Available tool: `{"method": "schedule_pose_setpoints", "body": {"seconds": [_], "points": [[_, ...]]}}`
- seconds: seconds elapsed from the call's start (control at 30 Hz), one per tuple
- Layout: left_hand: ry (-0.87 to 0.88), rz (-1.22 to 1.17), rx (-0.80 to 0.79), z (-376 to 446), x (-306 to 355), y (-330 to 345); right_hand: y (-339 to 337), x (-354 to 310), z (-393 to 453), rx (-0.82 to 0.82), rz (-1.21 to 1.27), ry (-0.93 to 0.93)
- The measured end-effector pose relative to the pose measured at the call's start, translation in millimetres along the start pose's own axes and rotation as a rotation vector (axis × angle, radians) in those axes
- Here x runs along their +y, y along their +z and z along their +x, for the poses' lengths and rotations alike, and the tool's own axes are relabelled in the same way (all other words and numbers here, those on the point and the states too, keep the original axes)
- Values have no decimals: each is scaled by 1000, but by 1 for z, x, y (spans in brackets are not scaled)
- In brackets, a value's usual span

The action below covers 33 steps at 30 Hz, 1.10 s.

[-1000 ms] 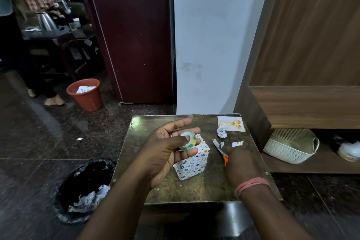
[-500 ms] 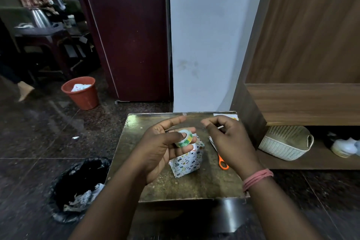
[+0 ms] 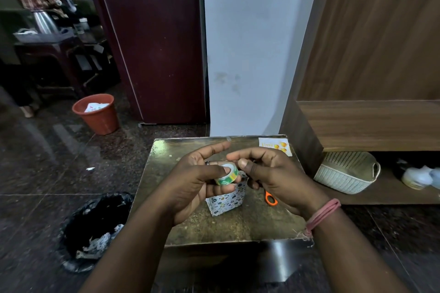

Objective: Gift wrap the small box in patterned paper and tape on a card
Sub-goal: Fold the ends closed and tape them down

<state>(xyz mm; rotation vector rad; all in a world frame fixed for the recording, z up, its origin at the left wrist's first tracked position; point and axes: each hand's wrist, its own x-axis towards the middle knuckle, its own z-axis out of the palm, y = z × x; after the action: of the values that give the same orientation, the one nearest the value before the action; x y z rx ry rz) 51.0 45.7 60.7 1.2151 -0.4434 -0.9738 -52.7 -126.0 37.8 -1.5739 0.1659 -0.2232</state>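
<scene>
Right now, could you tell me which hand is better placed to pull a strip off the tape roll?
The right hand, probably: its fingertips are at the tape roll and hold nothing else, while the left hand grips the roll.

One tape roll (image 3: 226, 173), one wrapped box (image 3: 226, 201), one card (image 3: 276, 146), one scissors (image 3: 271, 198), two bins: orange (image 3: 97, 114) and black (image 3: 95, 228), one basket (image 3: 345, 172).

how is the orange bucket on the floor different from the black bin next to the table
The orange bucket is rigid with bare walls and stands far off by the dark door; the black bin is lined with a crumpled black bag and sits close beside the table. Both sit on the floor and hold scraps of paper.
</scene>
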Motion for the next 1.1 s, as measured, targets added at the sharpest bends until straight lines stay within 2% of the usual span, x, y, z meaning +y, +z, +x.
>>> {"method": "schedule_pose_setpoints", "body": {"seconds": [0.2,0.47,0.67,0.8,1.0,1.1], "points": [[-5,11,-21,-2,0,-2,2,-2,1,33,80,5],[26,-2,54,2,-1,-6,2,-11,-1,94,151,37],[115,132,38,4,-5,-8,8,-7,1,180,129,192],[186,170,48,7,-9,-6,15,-6,3,232,229,234],[261,131,138,9,-9,-2,17,-16,-1,128,475,259],[282,97,180,9,-8,0,15,-15,-1,115,455,227]]}}
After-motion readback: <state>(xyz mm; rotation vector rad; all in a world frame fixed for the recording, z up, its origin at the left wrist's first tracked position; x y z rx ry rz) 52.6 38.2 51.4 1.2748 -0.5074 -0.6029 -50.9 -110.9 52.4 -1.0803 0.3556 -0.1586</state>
